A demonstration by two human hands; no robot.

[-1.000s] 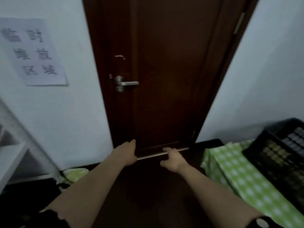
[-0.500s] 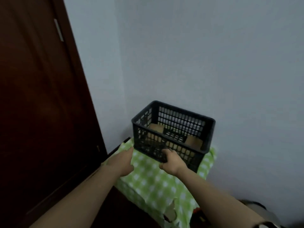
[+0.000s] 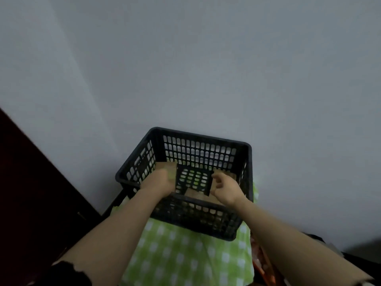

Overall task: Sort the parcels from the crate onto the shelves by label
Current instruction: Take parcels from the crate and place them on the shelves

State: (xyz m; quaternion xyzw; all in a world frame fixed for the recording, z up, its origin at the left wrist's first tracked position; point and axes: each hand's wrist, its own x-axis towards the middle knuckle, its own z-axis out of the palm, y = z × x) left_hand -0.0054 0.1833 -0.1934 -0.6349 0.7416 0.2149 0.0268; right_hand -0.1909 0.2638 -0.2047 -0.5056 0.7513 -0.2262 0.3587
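Observation:
A black plastic crate (image 3: 206, 137) with perforated walls stands on a green checked cloth (image 3: 185, 256). Brown cardboard parcels lie in it: one at the left (image 3: 168, 166), one at the right (image 3: 232, 175), and one flat near the front wall (image 3: 195, 195). Both my hands are inside the crate. My left hand (image 3: 158, 182) rests against the left parcel, blurred, its fingers hard to read. My right hand (image 3: 225, 186) hovers next to the right parcel with curled, parted fingers and nothing in them.
A grey wall (image 3: 206, 69) rises directly behind the crate. A dark brown door (image 3: 31, 193) fills the lower left. Something orange (image 3: 262, 265) pokes out beside the cloth at the lower right, with dark objects beyond it.
My view swung from the door to the crate, then closer above it. Both hands moved from in front of the crate down into it, onto the parcels.

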